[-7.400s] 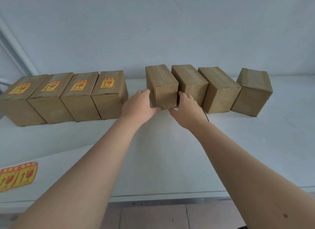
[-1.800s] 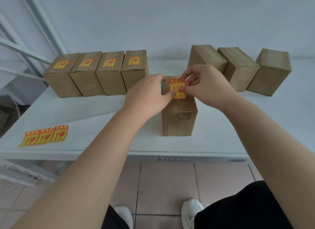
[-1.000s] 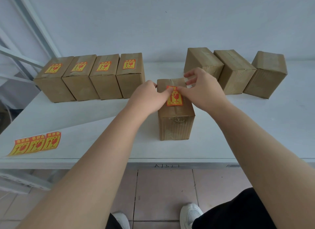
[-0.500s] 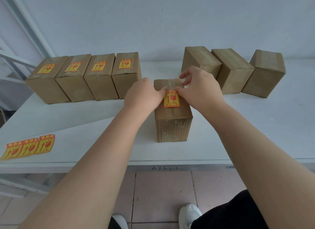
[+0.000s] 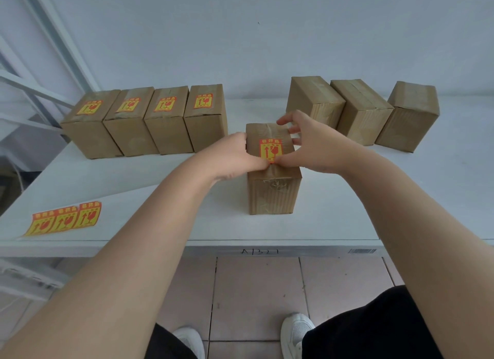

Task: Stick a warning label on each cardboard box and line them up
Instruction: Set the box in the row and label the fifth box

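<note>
Both hands are on the middle box [image 5: 271,171], which sits alone on the table [image 5: 374,198], closer to the front edge than the other boxes. The left hand [image 5: 235,158] has its fingers curled, thumb tip pressing the label [image 5: 270,150] at its near edge; the right hand [image 5: 312,147] does the same with its thumb, its other fingers spread loose over the box's top, gripping nothing. Half a second ago the thumbs were up at the label's sides, now they've slid down to its bottom edge. Left of that box, four labelled boxes [image 5: 149,120] stand in a row; right of it, three plain boxes [image 5: 361,110]. Spare labels [image 5: 65,221] lie far left, by the front edge.
</note>
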